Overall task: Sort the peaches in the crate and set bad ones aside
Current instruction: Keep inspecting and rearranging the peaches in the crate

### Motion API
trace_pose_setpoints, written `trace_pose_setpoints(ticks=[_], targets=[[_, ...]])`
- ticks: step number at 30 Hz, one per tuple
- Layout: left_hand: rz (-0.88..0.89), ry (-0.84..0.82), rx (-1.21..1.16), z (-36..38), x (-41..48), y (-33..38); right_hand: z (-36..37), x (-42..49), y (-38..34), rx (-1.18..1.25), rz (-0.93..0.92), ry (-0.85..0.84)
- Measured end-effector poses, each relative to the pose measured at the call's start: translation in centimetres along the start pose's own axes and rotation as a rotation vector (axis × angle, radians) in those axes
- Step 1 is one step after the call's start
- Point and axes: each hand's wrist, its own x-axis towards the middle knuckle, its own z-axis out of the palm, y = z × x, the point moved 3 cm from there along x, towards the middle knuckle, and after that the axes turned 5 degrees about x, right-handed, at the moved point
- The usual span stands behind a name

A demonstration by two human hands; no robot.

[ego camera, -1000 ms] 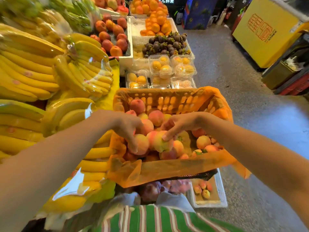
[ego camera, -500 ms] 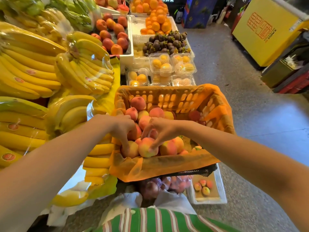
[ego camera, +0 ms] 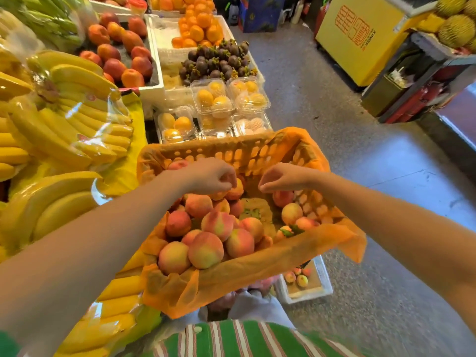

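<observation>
Peaches (ego camera: 205, 249): soft and easily bruised, so cup each one round its middle rather than pinch. They are heaped at the near left of the orange-lined crate (ego camera: 319, 155); about twenty show, more hidden beneath. Your left hand (ego camera: 211, 176) curls over a peach at the far side; whether it grips is unclear. Your right hand (ego camera: 282, 177) hovers loosely curled, holding nothing. Four small peaches lie in the white tray (ego camera: 325, 279) below, near right.
</observation>
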Motion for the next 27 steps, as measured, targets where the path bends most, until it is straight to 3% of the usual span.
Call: trace_pose_setpoints(ticks=[4,7,10,14,21,27], targets=[[0.099,-0.144,0.106,2.5,3.6,0.4,0.9,1.9,3.7,-0.249,0.200,-0.134],[0.156,-0.298,0.204,4.8,5.1,0.0,2.6,2.6,4.6,-0.460,0.256,-0.342],[0.194,-0.295,0.267,5.8,5.6,0.1,3.7,2.9,5.1,-0.630,0.305,-0.507],[0.194,-0.347,0.170,6.0,5.9,0.5,4.2,2.3,4.5,-0.768,0.374,-0.700],[0.200,-0.394,0.123,5.8,6.1,1.0,5.2,0.9,4.8,-0.974,0.406,-0.782],[0.183,-0.393,0.069,5.9,6.3,0.7,5.3,0.7,5.5,-1.013,0.351,-0.737]])
